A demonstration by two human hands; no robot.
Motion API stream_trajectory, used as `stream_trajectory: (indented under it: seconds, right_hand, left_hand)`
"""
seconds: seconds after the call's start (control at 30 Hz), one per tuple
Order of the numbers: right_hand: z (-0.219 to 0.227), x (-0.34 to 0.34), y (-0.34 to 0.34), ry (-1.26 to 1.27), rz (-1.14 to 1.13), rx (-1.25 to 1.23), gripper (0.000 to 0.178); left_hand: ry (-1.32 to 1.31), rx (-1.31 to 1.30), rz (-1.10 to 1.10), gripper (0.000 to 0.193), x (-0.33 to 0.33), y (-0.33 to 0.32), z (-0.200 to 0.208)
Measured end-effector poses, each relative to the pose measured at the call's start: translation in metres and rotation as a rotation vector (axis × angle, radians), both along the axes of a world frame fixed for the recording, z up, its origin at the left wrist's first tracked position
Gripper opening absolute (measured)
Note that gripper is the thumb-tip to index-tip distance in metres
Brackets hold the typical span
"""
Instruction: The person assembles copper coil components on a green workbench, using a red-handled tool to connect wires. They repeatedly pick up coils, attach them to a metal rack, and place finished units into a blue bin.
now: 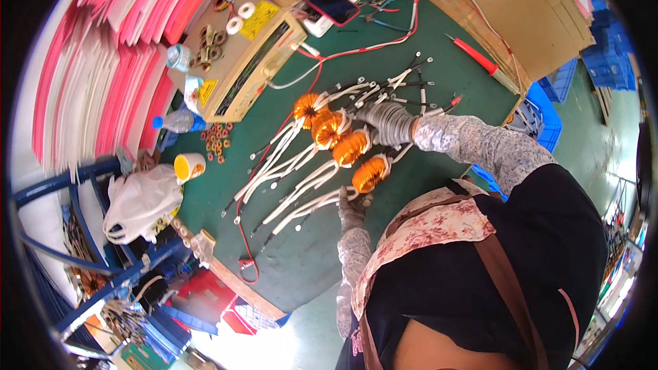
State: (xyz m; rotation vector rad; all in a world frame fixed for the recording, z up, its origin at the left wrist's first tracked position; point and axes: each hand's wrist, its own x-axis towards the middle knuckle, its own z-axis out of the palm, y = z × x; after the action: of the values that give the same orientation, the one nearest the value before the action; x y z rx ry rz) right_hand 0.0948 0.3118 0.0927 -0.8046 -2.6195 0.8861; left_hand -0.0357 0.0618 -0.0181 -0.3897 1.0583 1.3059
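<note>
Four orange-taped toroidal wire coils with white-sleeved leads – – laid in a diagonal row mid-way across the green-topped counter. Leads fanned outward on both sides, lower left and upper right, metal ring terminals at the ends; likely spread flat so each coil stays separate and each terminal reachable.

Left hand, grey-gloved, floral sleeve, at the near end of the row, just beside the last coil and resting on its white leads. Fingers together, curled down onto the leads; actual pinch not clear enough to confirm.

Right hand, grey-gloved, at the far side of the row, touching the leads of the middle coils near the second and third. Fingers bunched around the wire bundle – seemingly clamped on it, though glove folds hide the tips.

Red thin test lead with clip trailing from the lower counter edge up toward the beige box-shaped bench instrument at upper left; placed alongside the coils, probably for reach.

Also noted: small brown ring cores scattered near the instrument, red-handled screwdriver at upper right, yellow-rimmed white cup, white crumpled plastic bag, dark phone in red case, stacked pink and white sheets along the left.
</note>
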Motion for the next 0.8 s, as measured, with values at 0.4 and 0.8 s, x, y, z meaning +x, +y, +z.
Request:
stream_trajectory:
  seconds: [0.4,0.8]
  right_hand:
    - [0.024,0.035,-0.056,0.141,0.158,0.114,0.029]
    - [-0.054,0.045,-0.161,-0.322,1.064,-0.175,0.021]
  left_hand:
    - [0.134,-0.022,0.043,0.076,-0.004,0.023,0.002]
    - [0.294,-0.107,0.689,0.032,0.134,-0.194,0.021]
